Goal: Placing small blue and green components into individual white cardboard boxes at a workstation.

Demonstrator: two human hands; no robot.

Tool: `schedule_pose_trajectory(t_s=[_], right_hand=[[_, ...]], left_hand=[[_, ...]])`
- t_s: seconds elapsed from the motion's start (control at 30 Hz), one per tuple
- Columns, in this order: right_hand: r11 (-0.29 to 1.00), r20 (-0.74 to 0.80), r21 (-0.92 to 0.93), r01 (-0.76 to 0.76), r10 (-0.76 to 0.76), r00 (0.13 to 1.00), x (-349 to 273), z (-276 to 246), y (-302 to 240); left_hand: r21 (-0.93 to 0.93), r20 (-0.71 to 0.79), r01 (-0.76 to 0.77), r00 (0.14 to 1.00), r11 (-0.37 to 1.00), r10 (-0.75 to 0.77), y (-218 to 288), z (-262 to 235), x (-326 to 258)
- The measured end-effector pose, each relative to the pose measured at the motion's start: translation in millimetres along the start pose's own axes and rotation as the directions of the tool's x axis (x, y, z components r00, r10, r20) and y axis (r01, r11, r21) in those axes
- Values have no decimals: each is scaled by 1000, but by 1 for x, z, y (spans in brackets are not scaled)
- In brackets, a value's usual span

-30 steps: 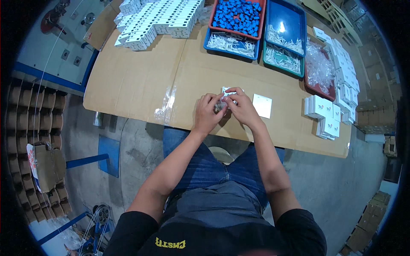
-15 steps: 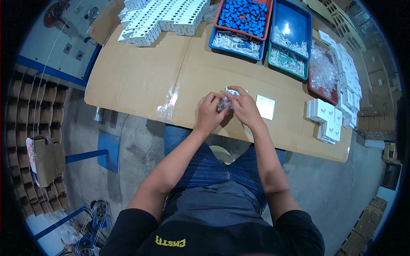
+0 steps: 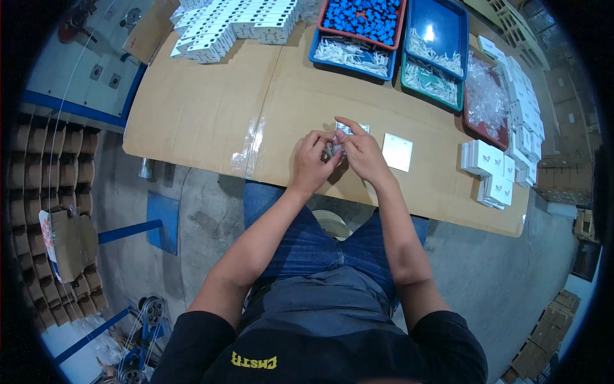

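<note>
Both hands meet over the cardboard-covered table in front of my lap. My left hand point(image 3: 309, 163) is closed, its thumb and fingers round a small clear plastic bag point(image 3: 332, 150) whose contents I cannot make out. From the other side, my right hand point(image 3: 366, 157) pinches at the same bag with its thumb, while its index finger reaches out over a white printed piece point(image 3: 362, 128) just beyond. The hands cover most of that piece. A flat white square point(image 3: 397, 152), like a card or box lid, lies on the table to the right of my right hand.
Rows of white boxes point(image 3: 233, 29) stand at the far left. A red tray point(image 3: 405, 25) of blue parts sits on a blue tray point(image 3: 352, 69) of white sticks. Right of them are a blue tray point(image 3: 438, 32), plastic bags point(image 3: 483, 96) in a red tray, and stacked white boxes point(image 3: 489, 163).
My right index finger has stretched away from the bag, over the white piece. Both hands stay together at the bag. The whole view has shifted slightly.
</note>
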State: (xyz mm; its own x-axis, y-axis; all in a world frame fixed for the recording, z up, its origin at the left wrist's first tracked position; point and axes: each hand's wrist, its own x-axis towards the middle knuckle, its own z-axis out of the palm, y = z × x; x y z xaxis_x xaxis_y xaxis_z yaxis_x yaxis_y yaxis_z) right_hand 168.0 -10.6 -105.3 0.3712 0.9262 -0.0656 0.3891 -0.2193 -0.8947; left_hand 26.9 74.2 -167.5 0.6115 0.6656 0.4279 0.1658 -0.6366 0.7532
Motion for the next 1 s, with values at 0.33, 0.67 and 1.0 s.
schedule_pose_trajectory(t_s=[0.33, 0.67, 1.0], right_hand=[[994, 4, -61, 94, -94, 996, -2, 14, 18], [997, -399, 13, 76, -65, 915, 24, -53, 51], [955, -841, -225, -192, -91, 533, 131, -292, 171]], left_hand=[[-26, 11, -13, 1000, 1000, 13, -1, 2, -1], [-9, 22, 164, 986, 986, -164, 3, -3, 1], [-43, -33, 204, 978, 978, -206, 8, 3, 5]])
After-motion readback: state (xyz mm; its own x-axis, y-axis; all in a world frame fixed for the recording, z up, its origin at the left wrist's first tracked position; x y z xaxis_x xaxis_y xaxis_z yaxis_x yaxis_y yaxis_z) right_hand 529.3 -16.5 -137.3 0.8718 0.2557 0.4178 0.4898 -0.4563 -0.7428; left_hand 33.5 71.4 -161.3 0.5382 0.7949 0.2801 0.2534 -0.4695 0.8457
